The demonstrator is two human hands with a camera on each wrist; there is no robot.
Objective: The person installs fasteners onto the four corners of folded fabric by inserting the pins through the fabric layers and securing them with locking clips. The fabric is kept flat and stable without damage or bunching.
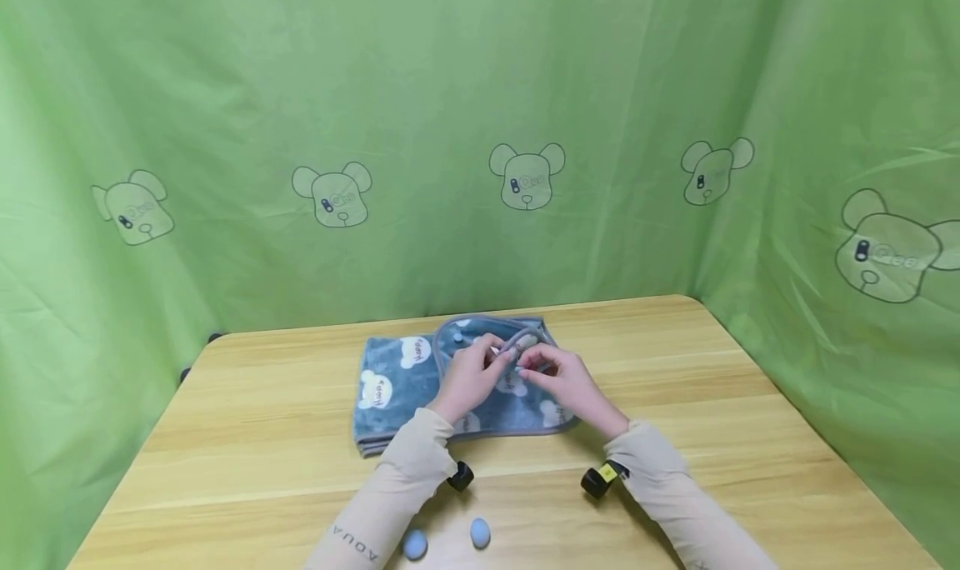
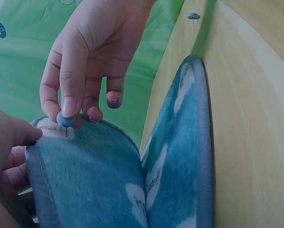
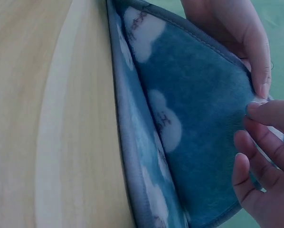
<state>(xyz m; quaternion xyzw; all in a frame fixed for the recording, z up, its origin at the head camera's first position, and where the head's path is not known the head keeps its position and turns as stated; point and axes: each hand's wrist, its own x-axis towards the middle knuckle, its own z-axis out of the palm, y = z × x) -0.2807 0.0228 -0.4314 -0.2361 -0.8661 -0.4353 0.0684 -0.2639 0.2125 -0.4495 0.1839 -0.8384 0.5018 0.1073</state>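
Observation:
My left hand [image 1: 468,378] pinches the grey-bound edge of a folded blue fleece blanket [image 1: 397,420] with white patches, lifting a corner. Across from it, my right hand [image 1: 566,380] pinches a blue round-headed pin [image 2: 66,118] between thumb and fingers. In the left wrist view, the pin's thin metal shaft points down at the white patch by the raised edge. The right wrist view shows the fingertips of both hands close together at that edge, the right hand's other fingers loosely bent. Much of the pin is hidden there by the thumb.
Two blue rounded pieces [image 1: 480,532] lie near the table's front, one beside the left sleeve. The left wrist view has another blue-headed pin [image 2: 193,16] by the wooden table [image 1: 247,420]. A green curtain [image 1: 420,78] with bear outlines surrounds the back and sides.

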